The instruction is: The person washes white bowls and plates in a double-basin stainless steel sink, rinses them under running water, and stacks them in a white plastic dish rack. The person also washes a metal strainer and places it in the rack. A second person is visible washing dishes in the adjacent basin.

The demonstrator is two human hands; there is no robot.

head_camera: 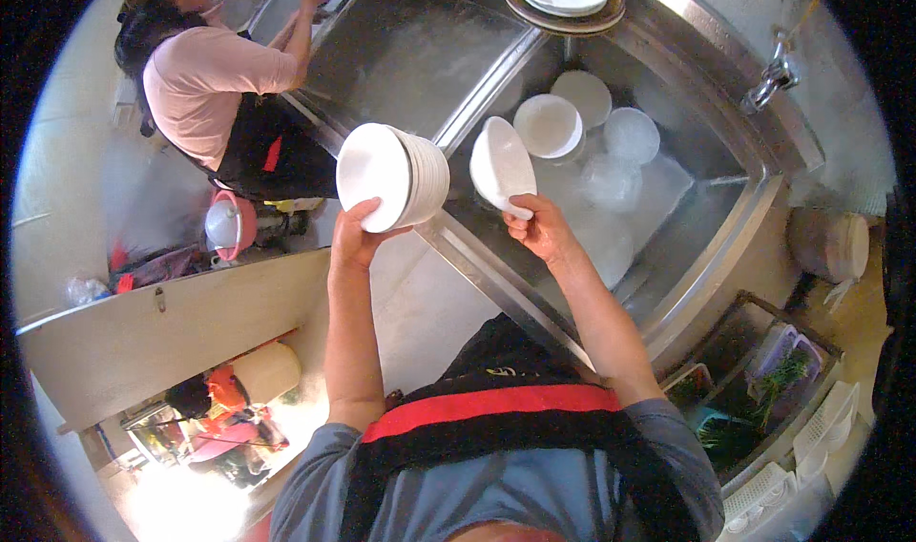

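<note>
My left hand (356, 236) grips a stack of nested white bowls (392, 177), tipped sideways so that one bowl faces left. In my right hand (538, 227) is a single white bowl (503, 166), tilted and held by its lower rim above the sink. Below it, the right basin of a stainless steel sink (665, 205) holds water with several white bowls in it. One bowl (548, 126) sits near the basin's divider, and others lie beside it, some under the water.
A metal divider (494, 84) parts the two basins. White dishes on a dark-rimmed plate (512, 2) stand at the far edge. A tap (773, 84) is on the right. At the left basin works another person (222, 62). A crate with greens (783, 374) is at lower right.
</note>
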